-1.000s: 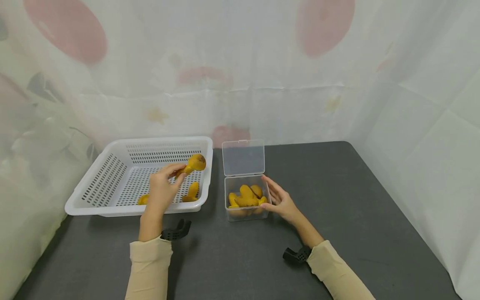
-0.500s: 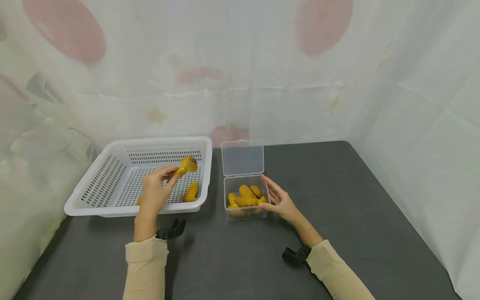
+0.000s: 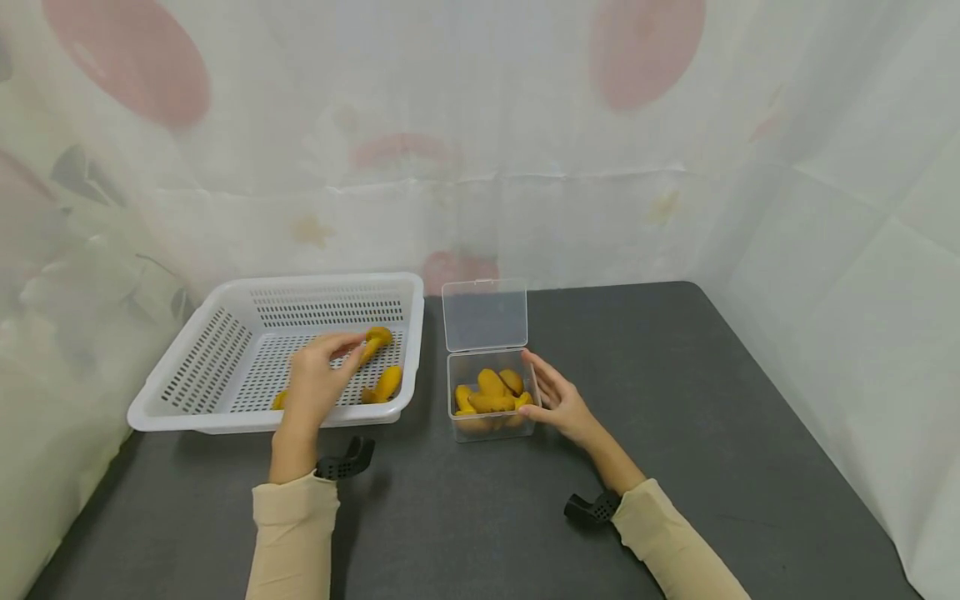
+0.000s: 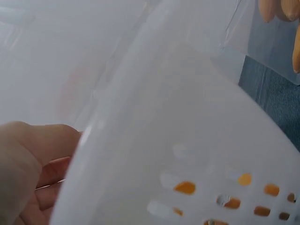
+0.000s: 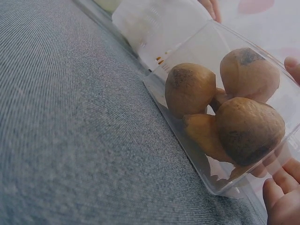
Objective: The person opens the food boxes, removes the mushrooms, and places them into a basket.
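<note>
My left hand (image 3: 313,379) reaches over the front rim of a white perforated plastic basket (image 3: 202,422) and pinches a yellow-brown mushroom (image 3: 377,337) by its stem, cap up. Another mushroom (image 3: 387,384) lies at the basket's front right corner, and part of one more mushroom (image 3: 280,401) shows beside my left wrist. To the right, my right hand (image 3: 564,408) holds the right side of a clear plastic box (image 3: 463,365), thumb at the front and fingers towards the back. Several mushrooms (image 5: 251,131) fill its bottom. In the left wrist view the basket wall hides the held mushroom.
The box's clear lid (image 3: 486,317) stands raised at the back. Basket and box sit side by side on a dark grey table (image 3: 675,400). White patterned sheeting (image 3: 555,225) hangs behind the table and along its sides.
My left hand has moved slightly left and lowered the mushroom into the basket, its cap turning from sideways to upward. The front right mushroom has shifted slightly. My right hand keeps its place on the box.
</note>
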Available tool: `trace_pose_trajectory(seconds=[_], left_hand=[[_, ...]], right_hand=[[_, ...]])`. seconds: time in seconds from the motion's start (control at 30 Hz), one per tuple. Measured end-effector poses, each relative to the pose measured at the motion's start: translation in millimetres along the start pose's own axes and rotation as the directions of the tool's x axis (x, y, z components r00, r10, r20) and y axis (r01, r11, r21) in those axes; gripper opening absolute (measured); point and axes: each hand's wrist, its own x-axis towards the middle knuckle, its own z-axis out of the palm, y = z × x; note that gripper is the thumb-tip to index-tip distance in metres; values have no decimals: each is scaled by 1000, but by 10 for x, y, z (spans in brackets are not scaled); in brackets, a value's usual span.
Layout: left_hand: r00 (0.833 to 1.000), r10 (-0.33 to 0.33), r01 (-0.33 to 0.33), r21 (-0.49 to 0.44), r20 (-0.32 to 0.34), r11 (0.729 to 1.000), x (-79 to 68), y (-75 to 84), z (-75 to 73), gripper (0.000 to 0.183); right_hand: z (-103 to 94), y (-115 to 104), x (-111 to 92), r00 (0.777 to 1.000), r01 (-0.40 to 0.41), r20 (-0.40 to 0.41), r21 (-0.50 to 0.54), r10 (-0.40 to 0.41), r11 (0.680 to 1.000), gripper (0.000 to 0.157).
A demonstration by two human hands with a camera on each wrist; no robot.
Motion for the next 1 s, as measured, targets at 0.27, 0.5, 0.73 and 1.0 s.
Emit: trace_pose_trajectory(seconds=[0.27,0.5,0.73,1.0], left_hand=[[998,66,-66,-39,9,997,10,97,51,19],[990,133,-131,-48,39,990,7,193,112,21],[987,122,-116,-61,102,991,-1,288,171,23],[973,188,-176,-100,131,979,-11,397,232,22]], right_hand=[[9,-23,4,1000,1,4,15,-1,1000,87],[9,-12,3,1000,-1,3,18,0,1000,87],[12,-16,5,1000,8,6,23,-8,1000,85],[2,-11,-4,1000,8,6,53,-9,999,89]])
